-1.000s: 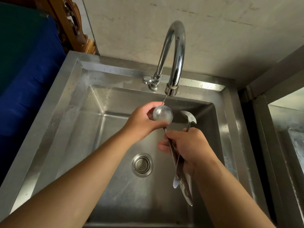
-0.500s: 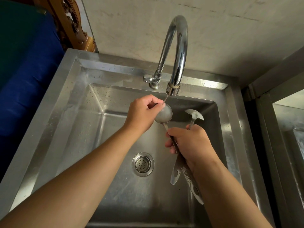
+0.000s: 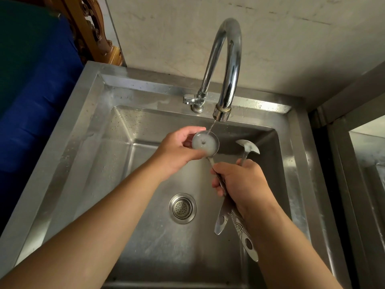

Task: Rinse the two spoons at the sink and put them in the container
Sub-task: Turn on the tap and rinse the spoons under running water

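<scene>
Two steel spoons are over the steel sink (image 3: 87, 147). My right hand (image 3: 241, 184) grips both handles together. The first spoon (image 3: 205, 142) has its round bowl face up under a thin stream from the tap (image 3: 227, 65), with cloudy water in it. My left hand (image 3: 179, 149) cups that bowl from the left, fingers on its rim. The second spoon (image 3: 249, 148) sticks up to the right, its bowl turned sideways, clear of the water. Both handle ends hang below my right wrist. No container is in view.
A round drain strainer (image 3: 182, 208) sits in the basin floor. The tap lever (image 3: 188, 99) is at the back rim. A second steel basin (image 3: 368, 163) is at the right. A blue cloth surface (image 3: 31, 105) and carved wood (image 3: 93, 32) lie to the left.
The first spoon has turned from back side up to bowl up and now catches water. My left hand shifted from over the bowl to its left rim. The second spoon tilted further right.
</scene>
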